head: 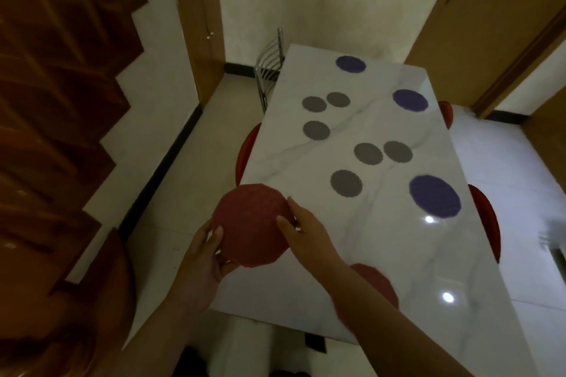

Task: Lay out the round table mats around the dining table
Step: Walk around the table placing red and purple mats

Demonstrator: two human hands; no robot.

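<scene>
A round red mat (pixel 252 223) hangs over the near left edge of the white marble dining table (pixel 382 239). My left hand (pixel 203 257) grips its lower left rim and my right hand (pixel 301 225) pinches its right rim. A second red mat (pixel 378 283) lies on the table near the front edge, partly hidden by my right forearm. Three purple mats lie along the right side: near (pixel 435 195), middle (pixel 410 100) and far (pixel 350 64). Several small grey mats (pixel 346 183) sit in the middle of the table.
Red chairs stand along the left side (pixel 245 153) and the right side (pixel 487 217) of the table. A metal chair (pixel 269 70) is at the far left corner. A wooden staircase (pixel 55 101) rises on the left, and wooden doors stand at the back.
</scene>
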